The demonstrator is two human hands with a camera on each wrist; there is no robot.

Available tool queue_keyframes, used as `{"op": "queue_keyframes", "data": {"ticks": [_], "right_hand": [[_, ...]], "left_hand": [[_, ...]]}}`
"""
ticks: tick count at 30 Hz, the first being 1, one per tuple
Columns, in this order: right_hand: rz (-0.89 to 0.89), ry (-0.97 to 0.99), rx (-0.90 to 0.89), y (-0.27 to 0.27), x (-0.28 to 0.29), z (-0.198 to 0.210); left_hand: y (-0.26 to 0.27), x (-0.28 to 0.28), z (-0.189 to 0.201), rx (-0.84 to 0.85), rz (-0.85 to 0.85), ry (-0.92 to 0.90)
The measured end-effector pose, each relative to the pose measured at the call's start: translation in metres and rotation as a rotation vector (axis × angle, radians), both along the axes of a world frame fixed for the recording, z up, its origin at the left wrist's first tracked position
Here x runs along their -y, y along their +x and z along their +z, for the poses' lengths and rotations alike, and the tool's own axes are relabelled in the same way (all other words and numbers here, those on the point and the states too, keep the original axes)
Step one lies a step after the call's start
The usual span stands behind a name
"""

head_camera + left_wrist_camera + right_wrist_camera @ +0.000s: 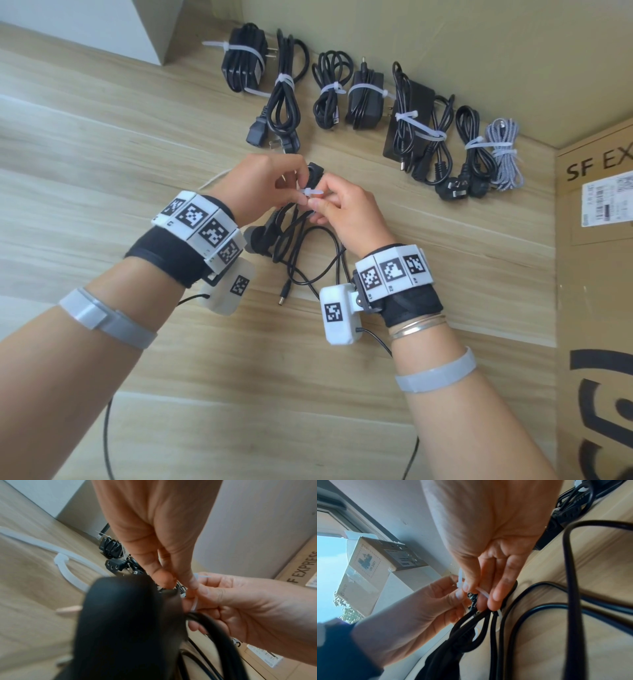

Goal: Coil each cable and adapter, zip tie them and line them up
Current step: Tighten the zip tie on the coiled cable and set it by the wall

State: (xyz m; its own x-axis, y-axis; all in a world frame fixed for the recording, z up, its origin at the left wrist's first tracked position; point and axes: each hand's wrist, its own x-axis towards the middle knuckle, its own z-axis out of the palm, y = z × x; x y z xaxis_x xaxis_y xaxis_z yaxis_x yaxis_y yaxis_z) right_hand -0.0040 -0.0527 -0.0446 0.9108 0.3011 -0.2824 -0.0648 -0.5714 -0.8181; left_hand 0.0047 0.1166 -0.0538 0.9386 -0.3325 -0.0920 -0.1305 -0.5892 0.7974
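Note:
Over the middle of the wooden table both hands meet on a white zip tie [310, 193] looped round a black cable bundle [291, 226]. My left hand [297, 186] pinches the tie with thumb and forefinger [161, 576]. My right hand [317, 202] pinches the tie [460, 580] from the other side, and its lower fingers [496, 595] lie against the cable strands [494, 635]. The bundle's black adapter [123, 622] hangs blurred under my left wrist. Loose loops of its cable [325, 253] and a barrel plug [284, 296] trail on the table.
Several tied black cables and adapters [363, 96], plus a grey braided one [505, 154], lie in a row along the back wall. Spare zip ties [65, 566] rest left of my hands. A cardboard box [596, 274] stands at the right edge.

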Motion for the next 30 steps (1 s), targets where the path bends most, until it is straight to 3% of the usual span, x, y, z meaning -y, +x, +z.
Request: {"op": "queue_keyframes", "data": {"ticks": [7,10,15,22,26,30], "right_hand": [[-0.087,0.135,-0.066,-0.001,0.002,0.008],[-0.002,0.04,-0.076,-0.001,0.002,0.013],[-0.005,-0.124,0.11,0.004,-0.003,0.015],[-0.067,-0.189,0.114,0.004,0.005,0.018],[-0.153,-0.167,0.16,0.006,0.028,0.033],[-0.077,-0.279,0.087,0.006,0.044,0.051]], "left_hand": [[0.001,-0.002,-0.001,-0.01,-0.037,-0.077],[0.0,0.0,-0.004,0.042,-0.057,-0.065],[0.0,0.005,-0.003,0.147,-0.102,-0.034],[-0.001,0.012,-0.006,0.042,-0.125,-0.069],[-0.002,0.005,-0.022,-0.027,-0.072,0.007],[-0.002,0.01,-0.022,-0.062,-0.057,0.012]]}}
